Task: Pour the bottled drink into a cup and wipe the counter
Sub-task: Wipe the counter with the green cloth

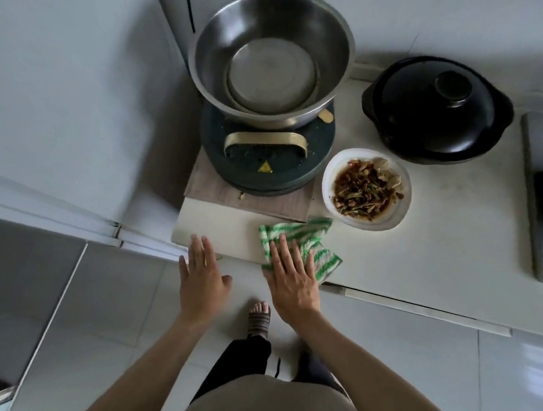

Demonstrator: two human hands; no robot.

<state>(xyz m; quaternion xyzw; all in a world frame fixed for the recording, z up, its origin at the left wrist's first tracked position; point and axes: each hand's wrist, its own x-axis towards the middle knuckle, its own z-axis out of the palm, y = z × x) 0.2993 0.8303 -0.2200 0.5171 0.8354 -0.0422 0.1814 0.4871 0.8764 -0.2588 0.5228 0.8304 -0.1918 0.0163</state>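
Note:
A green-and-white striped cloth (310, 238) lies on the white counter (425, 243) near its front edge. My right hand (292, 277) rests flat on the cloth, fingers spread, pressing it down. My left hand (201, 276) is open and flat at the counter's front left corner, fingertips touching the edge and holding nothing. No bottle or cup shows in this view.
A steel bowl (272, 56) sits on a dark round cooker (270, 161) on a wooden board (247, 200). Right of it are a white plate of food (366, 188) and a black lidded pot (437, 109). A tray edge (540, 204) lies far right. Tiled floor below.

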